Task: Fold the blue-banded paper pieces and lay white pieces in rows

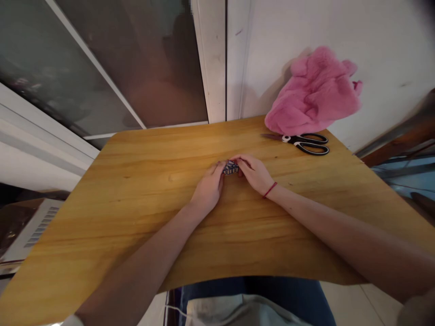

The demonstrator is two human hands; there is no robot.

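Observation:
A small dark blue and white patterned block point(231, 168) with a grid-like front is held low over the middle of the wooden table point(142, 190). My left hand point(210, 183) closes on its left side, fingers bent against it. On the opposite side, my right hand point(253, 171) grips the block, its fingers curling over the top right edge. A thin red string point(271, 189) circles my right wrist. Fingers cover both ends of the block, and I cannot tell whether it touches the tabletop.
Scissors point(302, 141) with black and white handles lie at the back right, blades pointing left. Behind them, a pink plush cloth point(316, 93) leans against the white wall point(272, 40). A glass-panelled door point(136, 59) stands beyond the table's far edge.

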